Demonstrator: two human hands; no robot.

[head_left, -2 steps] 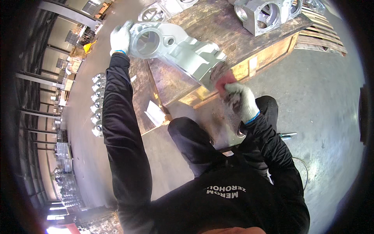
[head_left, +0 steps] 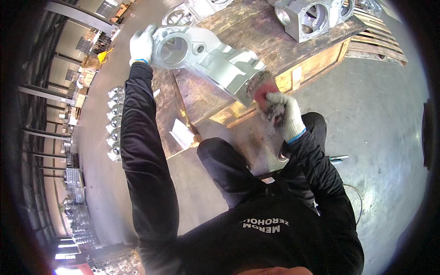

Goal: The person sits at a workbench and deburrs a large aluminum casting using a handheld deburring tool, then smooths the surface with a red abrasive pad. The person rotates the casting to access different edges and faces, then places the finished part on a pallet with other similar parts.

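Observation:
A large silvery metal casting lies tilted across the corner of the wooden bench, a round bore in its left end and a squarer block at its right. My left hand, in a white knit glove, is closed on the rim beside the bore. In my right hand, also gloved and stained dark at the fingers, is a brush with a red body. Its greyish-brown bristle end meets the casting's right end face. My right fingers wrap round the brush; motion blurs its outline somewhat.
The wooden bench stands before my knees, a white paper at its near left corner. More castings sit along its far side. A slatted pallet lies beyond at right. Several metal parts line the floor at left; a pen-like tool lies right.
My right hand has shifted slightly with the brush against the casting's end, and the brush looks less blurred. My left hand and the casting stay put.

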